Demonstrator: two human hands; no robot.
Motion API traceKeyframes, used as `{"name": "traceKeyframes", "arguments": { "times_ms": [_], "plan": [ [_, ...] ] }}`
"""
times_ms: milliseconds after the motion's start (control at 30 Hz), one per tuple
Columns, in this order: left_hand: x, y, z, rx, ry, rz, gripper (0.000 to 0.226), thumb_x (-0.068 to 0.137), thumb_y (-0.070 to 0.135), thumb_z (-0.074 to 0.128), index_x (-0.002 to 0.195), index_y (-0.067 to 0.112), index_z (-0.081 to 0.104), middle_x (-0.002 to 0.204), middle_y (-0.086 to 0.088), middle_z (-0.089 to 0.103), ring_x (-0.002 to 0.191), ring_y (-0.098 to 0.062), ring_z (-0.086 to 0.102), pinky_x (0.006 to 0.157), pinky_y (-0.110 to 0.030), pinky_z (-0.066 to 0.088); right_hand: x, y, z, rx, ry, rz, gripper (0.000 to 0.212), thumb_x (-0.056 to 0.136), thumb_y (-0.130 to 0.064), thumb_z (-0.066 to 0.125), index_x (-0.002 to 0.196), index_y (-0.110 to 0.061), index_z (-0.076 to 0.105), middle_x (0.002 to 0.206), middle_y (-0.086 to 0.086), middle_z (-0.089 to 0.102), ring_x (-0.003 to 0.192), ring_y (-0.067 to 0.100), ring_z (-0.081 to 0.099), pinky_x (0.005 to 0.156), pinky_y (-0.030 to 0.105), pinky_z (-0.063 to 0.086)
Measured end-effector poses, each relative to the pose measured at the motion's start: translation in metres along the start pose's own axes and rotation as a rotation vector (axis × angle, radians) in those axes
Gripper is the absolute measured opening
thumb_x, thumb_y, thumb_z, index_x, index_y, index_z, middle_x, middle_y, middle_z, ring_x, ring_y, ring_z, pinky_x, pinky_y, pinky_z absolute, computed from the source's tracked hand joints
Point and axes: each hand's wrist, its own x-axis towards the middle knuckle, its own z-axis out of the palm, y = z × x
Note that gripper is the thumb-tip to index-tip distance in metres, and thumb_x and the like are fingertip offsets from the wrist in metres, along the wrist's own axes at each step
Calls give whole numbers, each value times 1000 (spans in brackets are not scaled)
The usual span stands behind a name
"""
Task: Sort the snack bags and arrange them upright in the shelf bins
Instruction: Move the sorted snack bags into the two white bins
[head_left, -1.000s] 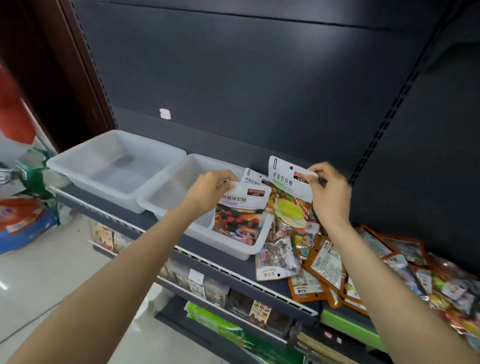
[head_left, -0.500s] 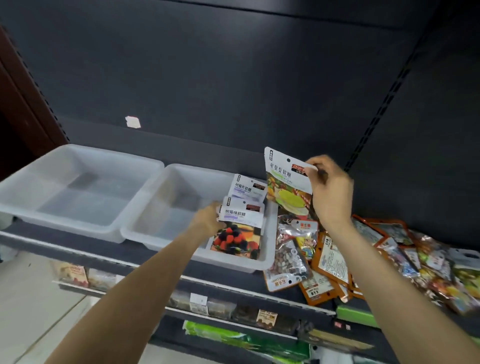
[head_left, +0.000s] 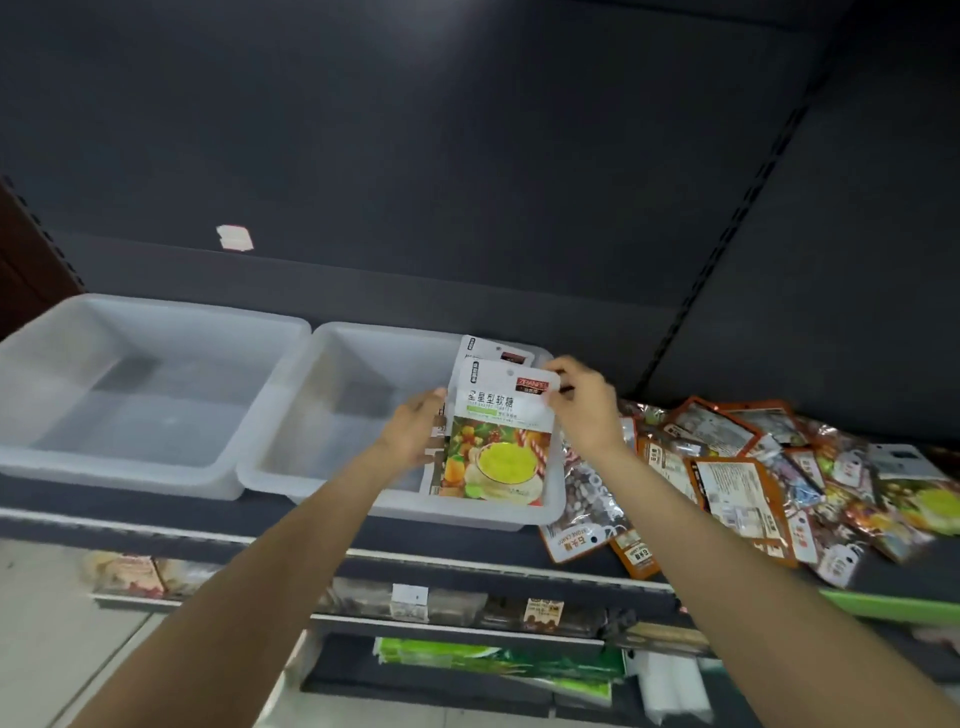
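Dark shelf panels fill the background, and on the shelf (head_left: 467, 535) stand two clear plastic bins side by side. The left bin (head_left: 130, 395) holds no bags; the right bin (head_left: 332, 415) has bags only at its right end.

The right hand (head_left: 584, 410) pinches the top right corner of a snack bag with a yellow-green picture (head_left: 496, 447). This bag stands upright, with its long axis vertical and its lower edge down inside the right bin, close to the front wall. The left hand (head_left: 415, 431) is at the left edge of the same bag, with its fingers behind it; whether they grip this bag or only steady the stack cannot be told. Behind the bag, the white top of another bag (head_left: 498, 353) shows, also upright.

Both hands are at the bag, so the coming move is probably short: press it back against the bags behind and let go. The next supply, a loose pile of bags (head_left: 753, 483), lies flat on the shelf to the right of the bin, nearer to the right hand.
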Motion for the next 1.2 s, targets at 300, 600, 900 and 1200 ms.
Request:
{"name": "traceKeyframes", "arguments": {
  "times_ms": [300, 600, 900, 1200],
  "plan": [
    [-12, 3, 6, 681, 207, 288, 49, 93, 18, 57, 137, 13, 37, 130, -14, 52, 118, -32, 51, 91, -39, 43, -10, 9, 19, -361, -292, 94, 83, 87, -14, 66, 151, -19, 13, 138, 18, 39, 130, 32, 39, 106, 39, 35],
    [-43, 25, 74, 1002, 154, 696, 37, 95, 25, 50, 131, 20, 44, 123, -3, 58, 108, -25, 57, 82, -39, 47, -84, 36, -57, -467, 100, 10, 42, 93, -13, 54, 135, -16, 46, 130, 7, 48, 121, 25, 46, 96, 38, 45],
    [-74, 43, 256, 1018, -96, 803, 28, 95, 29, 46, 122, 22, 51, 112, -2, 65, 102, -26, 61, 74, -36, 50, -141, 140, -186, -572, 134, 259, 31, 97, -22, 48, 126, -15, 57, 126, 7, 52, 101, 27, 58, 78, 38, 51],
    [-81, 36, 503, 1081, -269, 724, 33, 96, 28, 48, 125, 14, 49, 123, -10, 56, 111, -30, 54, 82, -41, 50, -154, 314, -353, -548, 78, 410, 36, 96, -20, 50, 131, -13, 51, 130, 11, 49, 125, 29, 43, 94, 41, 46]
  ]
}}
